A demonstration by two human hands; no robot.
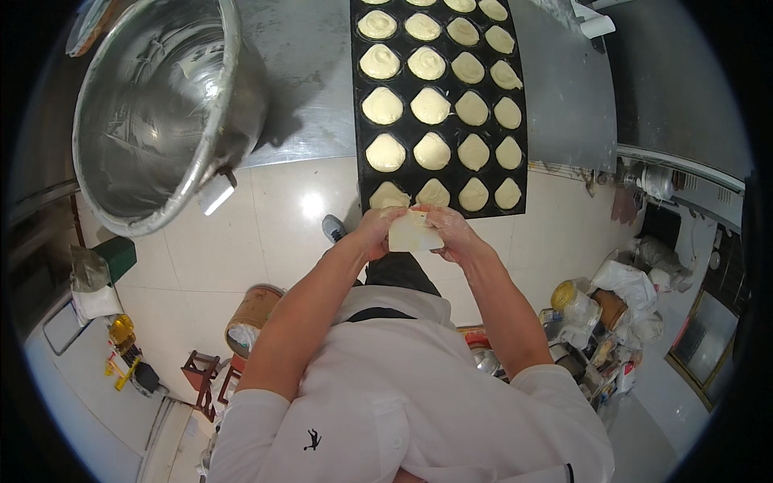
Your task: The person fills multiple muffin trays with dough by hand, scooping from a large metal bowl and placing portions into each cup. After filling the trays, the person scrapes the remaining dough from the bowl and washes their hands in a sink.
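Note:
A white plastic bowl scraper is gripped between my two hands in front of my waist. My left hand has its left side, and my right hand holds the other side; both are smeared with pale batter. Directly beyond them is the near edge of a black baking tray, which juts out past the table edge. Its round wells hold portions of pale yellow batter. Those in the left columns look domed, while those on the right appear flatter. The fingertips cover part of the nearest row.
On the steel table, a large metal mixing bowl with batter residue stands left, overhanging the edge. A white object lies at the far right. A cardboard drum, wooden stool and piled bags surround me on the tiled floor.

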